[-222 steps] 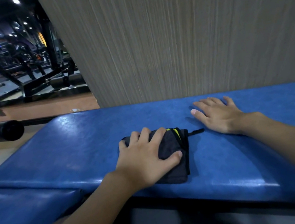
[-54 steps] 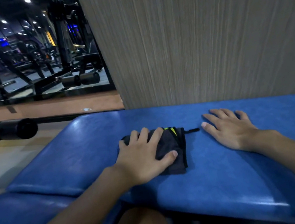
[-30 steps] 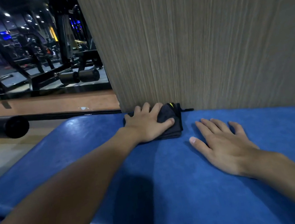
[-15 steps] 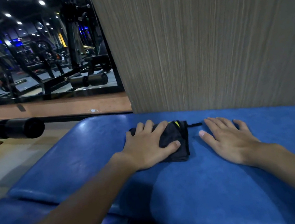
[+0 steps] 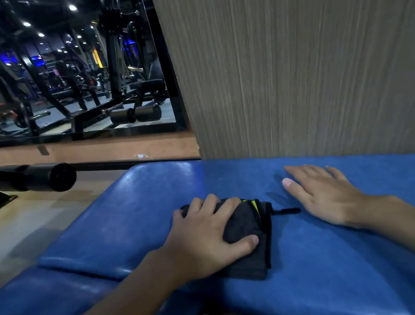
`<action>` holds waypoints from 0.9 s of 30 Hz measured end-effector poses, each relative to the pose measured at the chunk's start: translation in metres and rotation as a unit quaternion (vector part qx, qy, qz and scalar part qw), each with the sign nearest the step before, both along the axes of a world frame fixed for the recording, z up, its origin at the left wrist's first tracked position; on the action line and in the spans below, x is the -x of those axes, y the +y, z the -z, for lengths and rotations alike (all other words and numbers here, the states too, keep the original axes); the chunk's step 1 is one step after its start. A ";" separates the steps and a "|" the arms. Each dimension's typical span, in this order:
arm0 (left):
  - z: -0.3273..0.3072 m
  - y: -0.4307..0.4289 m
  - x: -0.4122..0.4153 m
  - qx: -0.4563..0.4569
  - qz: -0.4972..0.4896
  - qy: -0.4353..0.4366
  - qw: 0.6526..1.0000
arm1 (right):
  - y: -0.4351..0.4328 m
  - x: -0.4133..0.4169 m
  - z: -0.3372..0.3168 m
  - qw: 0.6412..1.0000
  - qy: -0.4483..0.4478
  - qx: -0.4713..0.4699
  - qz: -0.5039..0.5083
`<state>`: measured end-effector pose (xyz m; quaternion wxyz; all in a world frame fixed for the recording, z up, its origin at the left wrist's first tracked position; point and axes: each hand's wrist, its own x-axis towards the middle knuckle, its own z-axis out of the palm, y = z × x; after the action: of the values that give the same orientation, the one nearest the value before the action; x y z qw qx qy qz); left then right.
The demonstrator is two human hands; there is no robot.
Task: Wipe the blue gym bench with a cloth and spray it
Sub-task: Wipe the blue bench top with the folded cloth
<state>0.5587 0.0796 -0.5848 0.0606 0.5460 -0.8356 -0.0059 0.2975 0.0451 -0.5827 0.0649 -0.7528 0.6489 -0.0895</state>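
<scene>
The blue padded gym bench (image 5: 133,213) fills the lower part of the view, with a seam to a second pad at the lower left. A folded dark cloth (image 5: 247,238) with a yellow-green stripe and a small black loop lies on the pad. My left hand (image 5: 206,237) lies flat on the cloth and presses it down, thumb over its near edge. My right hand (image 5: 322,195) rests palm down on the bare pad just right of the cloth, fingers spread, holding nothing. No spray bottle shows.
A grey wood-grain wall panel (image 5: 307,52) rises right behind the bench. To its left a mirror (image 5: 55,73) reflects dark gym machines. A black padded roller bar (image 5: 48,178) juts in at the left above the pale floor (image 5: 20,224).
My left hand has pulled the cloth back from the wall side toward the near edge of the pad. My right hand stays flat beside it.
</scene>
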 end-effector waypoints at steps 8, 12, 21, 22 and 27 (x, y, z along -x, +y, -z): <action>0.001 -0.109 0.024 0.005 -0.036 0.011 0.999 | -0.014 -0.014 0.017 0.999 0.042 -0.016 0.005; 0.001 -0.163 0.041 -0.003 -0.049 0.009 0.999 | -0.015 -0.015 0.017 0.999 0.052 -0.008 0.003; 0.003 -0.167 0.043 -0.002 -0.061 0.012 0.998 | -0.016 -0.013 0.017 0.999 0.042 -0.019 0.005; 0.001 -0.158 0.041 -0.002 -0.059 0.012 0.998 | -0.016 -0.013 0.018 0.999 0.041 -0.018 0.006; 0.000 -0.094 0.018 0.005 -0.045 -0.010 0.999 | -0.019 -0.011 0.021 0.999 0.033 -0.016 0.017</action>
<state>0.5407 -0.0147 -0.5852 0.0548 0.5831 -0.8105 0.0067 0.3082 0.0259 -0.6038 0.0535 -0.7432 0.6646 -0.0554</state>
